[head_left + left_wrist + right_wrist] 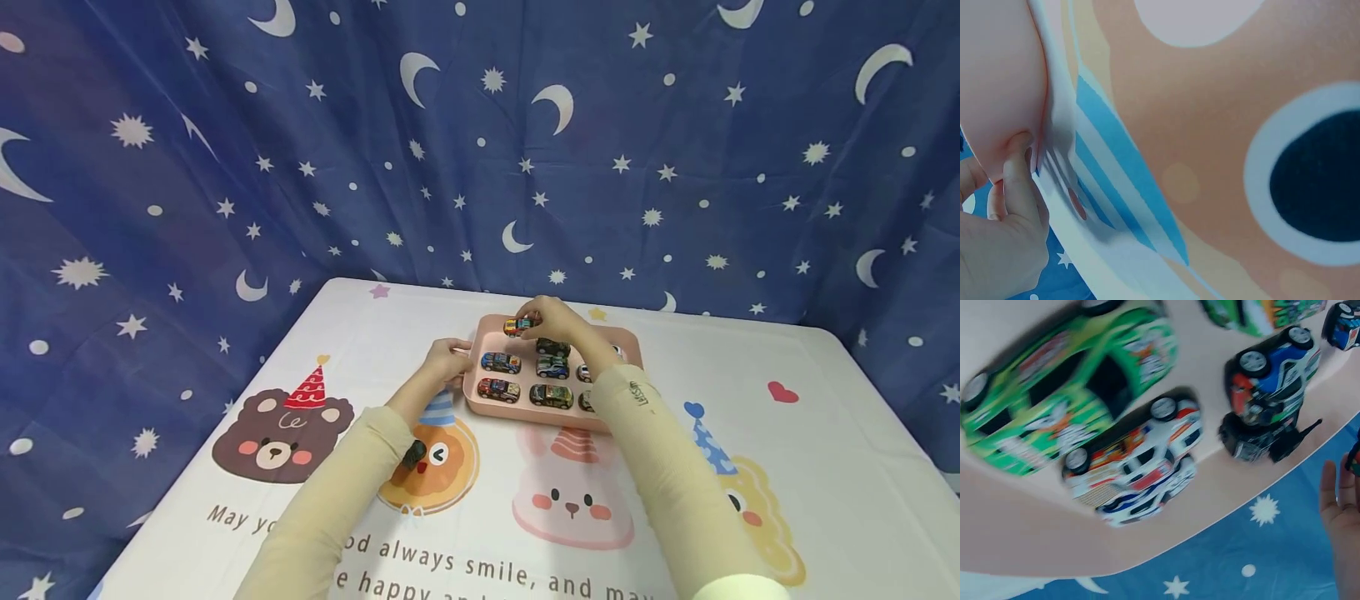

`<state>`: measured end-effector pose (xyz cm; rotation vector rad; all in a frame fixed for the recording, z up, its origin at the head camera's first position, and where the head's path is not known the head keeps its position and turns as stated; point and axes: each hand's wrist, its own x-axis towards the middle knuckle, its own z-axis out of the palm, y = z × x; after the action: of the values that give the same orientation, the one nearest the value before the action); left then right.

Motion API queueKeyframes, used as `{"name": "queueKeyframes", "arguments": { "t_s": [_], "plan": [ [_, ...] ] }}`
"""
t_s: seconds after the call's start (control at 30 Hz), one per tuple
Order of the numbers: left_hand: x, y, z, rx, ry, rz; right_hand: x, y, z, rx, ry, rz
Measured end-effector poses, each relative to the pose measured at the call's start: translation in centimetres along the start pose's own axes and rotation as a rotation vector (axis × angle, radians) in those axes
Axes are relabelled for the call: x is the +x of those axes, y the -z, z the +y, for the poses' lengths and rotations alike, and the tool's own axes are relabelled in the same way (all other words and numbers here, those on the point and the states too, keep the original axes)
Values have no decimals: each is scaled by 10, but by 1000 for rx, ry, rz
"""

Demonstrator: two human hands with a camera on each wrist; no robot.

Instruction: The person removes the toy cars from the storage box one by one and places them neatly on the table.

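A pink tray (491,340) holds several small toy cars. My left hand (446,361) grips the tray's left end; in the left wrist view the thumb of that hand (1019,212) presses on the pink edge. Over the tray's back left part, my right hand (553,321) pinches a yellow, red and blue toy car (517,327). Just in front of that car sits a blue toy car (501,362), with a red one (498,389) nearer the front. In the right wrist view the right hand (1345,506) shows only at the edge, its car mostly cut off.
A green toy car (1072,387) and a white one (1147,462) lie in the tray, the white one apparently against another car. A dark car (552,347) is under the right hand. The white printed tablecloth (847,467) meets a blue star-patterned curtain (480,150) behind.
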<state>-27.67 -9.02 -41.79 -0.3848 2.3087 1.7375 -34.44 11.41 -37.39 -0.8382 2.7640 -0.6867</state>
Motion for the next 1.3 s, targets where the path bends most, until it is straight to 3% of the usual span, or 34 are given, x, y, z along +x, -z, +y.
{"name": "queueKeyframes", "arguments": {
  "t_s": [0.33,0.67,0.9,1.07,1.3],
  "plan": [
    [3,0,0,18,20,3,-25,11,13,2,21,22],
    [4,3,1,-19,14,-60,-53,26,26,-99,97,46],
    [0,5,1,-1,21,-74,-75,33,44,-112,119,64],
    [-2,3,0,45,-27,-91,-98,40,58,-153,89,94],
    [-1,7,0,165,-151,-48,-116,48,78,-165,44,119]
  ]
}}
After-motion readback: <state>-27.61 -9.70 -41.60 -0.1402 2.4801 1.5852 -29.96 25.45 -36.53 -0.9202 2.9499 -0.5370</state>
